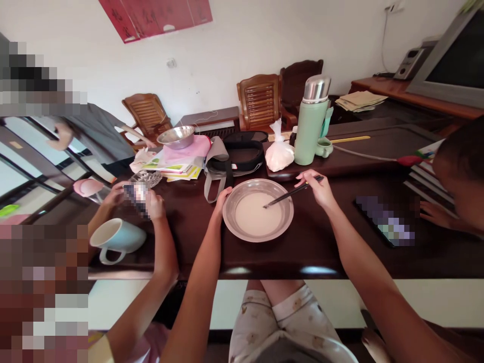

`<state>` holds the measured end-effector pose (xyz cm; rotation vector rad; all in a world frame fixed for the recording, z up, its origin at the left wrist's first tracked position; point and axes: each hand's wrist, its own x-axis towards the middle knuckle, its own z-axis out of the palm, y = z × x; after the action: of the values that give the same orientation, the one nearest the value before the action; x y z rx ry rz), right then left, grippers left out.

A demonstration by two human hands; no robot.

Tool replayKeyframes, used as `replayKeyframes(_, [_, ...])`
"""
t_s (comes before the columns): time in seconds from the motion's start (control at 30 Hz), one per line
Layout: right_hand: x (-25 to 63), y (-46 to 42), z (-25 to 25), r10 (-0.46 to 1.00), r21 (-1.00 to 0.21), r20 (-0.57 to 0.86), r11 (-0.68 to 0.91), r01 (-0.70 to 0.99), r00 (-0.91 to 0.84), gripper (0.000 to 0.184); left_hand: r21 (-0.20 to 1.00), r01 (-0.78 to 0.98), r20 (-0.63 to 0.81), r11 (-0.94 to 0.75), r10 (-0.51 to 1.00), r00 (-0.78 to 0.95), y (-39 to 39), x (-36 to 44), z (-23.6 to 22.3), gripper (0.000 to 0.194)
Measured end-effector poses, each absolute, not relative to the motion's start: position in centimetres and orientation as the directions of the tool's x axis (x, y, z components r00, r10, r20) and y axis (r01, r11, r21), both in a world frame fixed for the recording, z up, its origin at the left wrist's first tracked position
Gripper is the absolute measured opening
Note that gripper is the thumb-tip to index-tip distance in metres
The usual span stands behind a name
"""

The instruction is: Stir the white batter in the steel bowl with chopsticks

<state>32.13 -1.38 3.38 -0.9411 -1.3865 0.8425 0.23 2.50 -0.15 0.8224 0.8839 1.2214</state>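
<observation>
Bowls: two; stirring bowl (258,237) at 12 o'clock with pale liquid (257,218), metal bowl (179,144) at 11.
Right hand (316,187): at 2 o'clock, pinching apparently two chopsticks (292,191), tips in liquid.
Left hand (223,200): touching the 10 o'clock edge; fingers partly hidden, cannot tell if gripping.
Stirring: seemingly in hand; next calls for a steady bowl.
Beyond: one flask (307,130), one bag (280,156), 1 o'clock.

Soft light, white glare along table edge (280,268)

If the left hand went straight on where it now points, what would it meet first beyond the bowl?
Probably the grey and black bag, lying ahead of the left hand; the exact depth is unclear.
</observation>
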Motion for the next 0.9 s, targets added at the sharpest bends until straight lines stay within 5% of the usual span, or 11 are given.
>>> replayKeyframes(0.2, [31.24,-1.76,3.42,0.908,-0.912,0.394,0.405,0.058,-0.144,0.032,0.887,-0.426,-0.145,0.179,0.983,0.11,2.44,0.34,-0.03,0.032])
replayKeyframes(0.37, [31.84,-1.68,3.63,0.912,-0.91,0.409,0.407,0.079,0.018,0.032,0.877,-0.446,-0.154,0.179,0.984,0.091,2.36,0.47,0.09,0.032])
replayKeyframes(0.53, [31.34,-1.9,3.65,0.92,-0.923,0.37,0.38,0.065,-0.129,0.032,0.882,-0.436,-0.147,0.18,0.983,0.109,2.35,0.35,-0.01,0.032])
replayKeyframes(0.73, [31.51,-1.83,3.65,0.919,-0.916,0.394,0.395,0.071,-0.023,0.033,0.869,-0.45,-0.182,0.208,0.978,0.1,2.21,0.6,0.24,0.031])
replayKeyframes(0.9, [31.31,-1.91,3.64,0.915,-0.915,0.377,0.392,0.093,-0.145,0.033,0.867,-0.444,-0.2,0.227,0.974,0.108,2.22,0.54,0.24,0.03])
